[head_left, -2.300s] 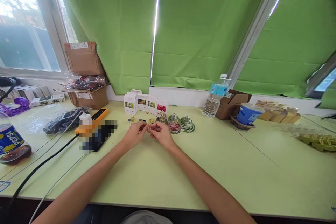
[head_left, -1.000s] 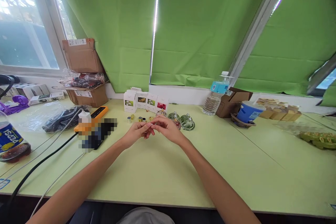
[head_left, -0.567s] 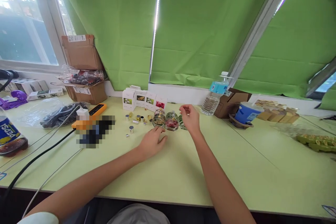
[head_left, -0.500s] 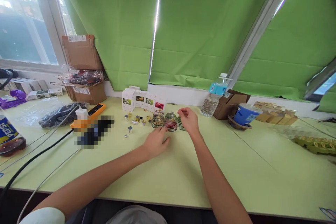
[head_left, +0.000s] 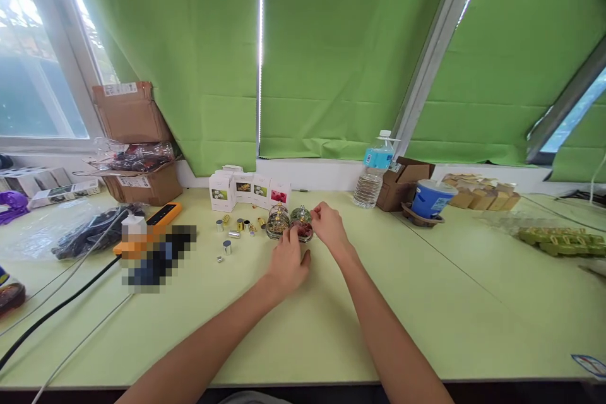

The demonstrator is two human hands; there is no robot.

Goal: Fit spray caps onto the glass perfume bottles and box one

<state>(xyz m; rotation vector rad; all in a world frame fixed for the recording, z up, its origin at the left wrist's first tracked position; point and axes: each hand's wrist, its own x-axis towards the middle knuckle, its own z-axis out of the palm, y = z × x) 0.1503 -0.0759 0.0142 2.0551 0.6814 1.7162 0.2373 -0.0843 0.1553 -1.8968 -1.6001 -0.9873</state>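
Note:
Two round clear glass bottles with gold-coloured tops stand side by side. One bottle (head_left: 278, 225) has yellowish contents and the other, a bottle with dark red contents (head_left: 307, 233), is on its right. My left hand (head_left: 288, 260) reaches to their fronts, fingers stretched out over the red one and thumb apart. Close at the right side of the red bottle, my right hand (head_left: 330, 226) has its fingers pinched together; whatever is between them is hidden. Several silver and gold caps (head_left: 228, 247) lie scattered left of the bottles.
White cards or boxes with flower pictures (head_left: 221, 192) stand behind the caps. To the right are a water bottle (head_left: 369, 186), a brown carton (head_left: 400, 186) and a blue cup (head_left: 430, 199). An orange power strip (head_left: 163, 213) and cables lie left.
The view has shifted. My left fingers have come further over the front of the red bottle. My right hand is closer to it, and the green bottle seen there before is out of sight.

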